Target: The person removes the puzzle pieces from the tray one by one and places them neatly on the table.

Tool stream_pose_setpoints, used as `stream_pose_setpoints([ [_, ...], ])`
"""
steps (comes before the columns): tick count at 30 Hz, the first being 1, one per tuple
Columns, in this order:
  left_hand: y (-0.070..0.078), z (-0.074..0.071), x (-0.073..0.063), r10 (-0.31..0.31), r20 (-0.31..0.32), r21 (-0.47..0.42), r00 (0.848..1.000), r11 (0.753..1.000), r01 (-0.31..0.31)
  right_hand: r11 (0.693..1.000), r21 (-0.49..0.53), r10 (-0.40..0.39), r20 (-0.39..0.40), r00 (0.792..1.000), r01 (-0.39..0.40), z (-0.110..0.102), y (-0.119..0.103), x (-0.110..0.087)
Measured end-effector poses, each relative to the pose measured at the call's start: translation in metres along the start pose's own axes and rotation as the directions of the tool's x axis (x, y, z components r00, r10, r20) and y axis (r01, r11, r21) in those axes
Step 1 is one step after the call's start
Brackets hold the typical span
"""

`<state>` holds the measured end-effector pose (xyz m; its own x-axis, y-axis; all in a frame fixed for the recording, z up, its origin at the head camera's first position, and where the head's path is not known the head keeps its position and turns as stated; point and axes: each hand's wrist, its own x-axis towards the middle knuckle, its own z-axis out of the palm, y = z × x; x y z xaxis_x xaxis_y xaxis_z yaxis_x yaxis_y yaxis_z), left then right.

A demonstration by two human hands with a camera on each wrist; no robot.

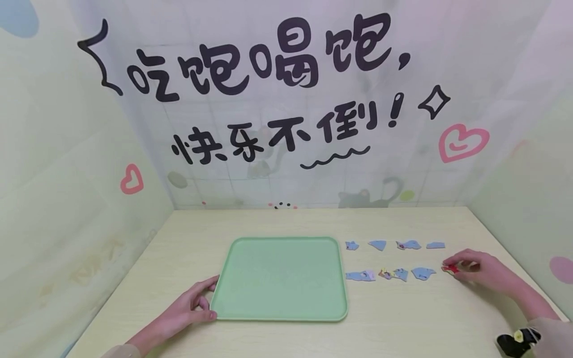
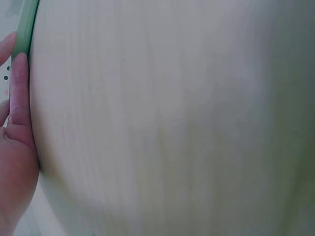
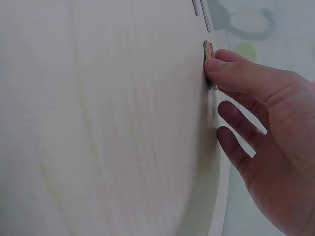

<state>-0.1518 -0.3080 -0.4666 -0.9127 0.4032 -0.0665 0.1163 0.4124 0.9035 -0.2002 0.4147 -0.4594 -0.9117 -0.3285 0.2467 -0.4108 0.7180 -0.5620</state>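
A light green rectangular tray (image 1: 279,278) lies on the table. At its left side, my left hand (image 1: 185,308) holds the edge, thumb at the near corner and a finger farther up the rim. In the left wrist view the thumb (image 2: 19,88) meets the tray's green rim (image 2: 25,29). On the right, my right hand (image 1: 488,271) pinches a red puzzle piece (image 1: 450,268) between thumb and fingers, at the right end of the near row. The right wrist view shows this thin piece (image 3: 206,51) edge-on, with the other fingers spread loosely.
Right of the tray, several mostly blue puzzle pieces lie in two rows: a far row with a triangular piece (image 1: 378,245) and a near row with a rounded piece (image 1: 423,273). Printed cloth walls (image 1: 286,109) border the table (image 1: 394,318) at back and sides.
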Motion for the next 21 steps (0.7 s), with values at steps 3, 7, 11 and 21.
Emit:
stream_pose_setpoints([
  [3,0.0,0.0,0.0,-0.001,0.0,0.001,1.0,1.0,0.001,0.999,0.044,-0.016,0.019,1.0,0.015,0.0,0.0,-0.001],
  [7,0.0,0.0,0.0,-0.007,0.001,0.003,1.0,1.0,0.007,0.998,0.065,-0.017,0.059,0.998,0.013,-0.001,0.002,0.0],
  [11,-0.001,0.0,0.0,-0.01,0.004,-0.004,1.0,1.0,0.01,0.996,0.08,-0.033,0.084,0.996,0.026,-0.001,0.006,0.001],
  [21,0.0,0.0,0.0,0.018,0.006,-0.02,1.0,1.0,-0.018,0.992,0.106,-0.082,0.114,0.99,0.07,-0.003,0.014,0.0],
])
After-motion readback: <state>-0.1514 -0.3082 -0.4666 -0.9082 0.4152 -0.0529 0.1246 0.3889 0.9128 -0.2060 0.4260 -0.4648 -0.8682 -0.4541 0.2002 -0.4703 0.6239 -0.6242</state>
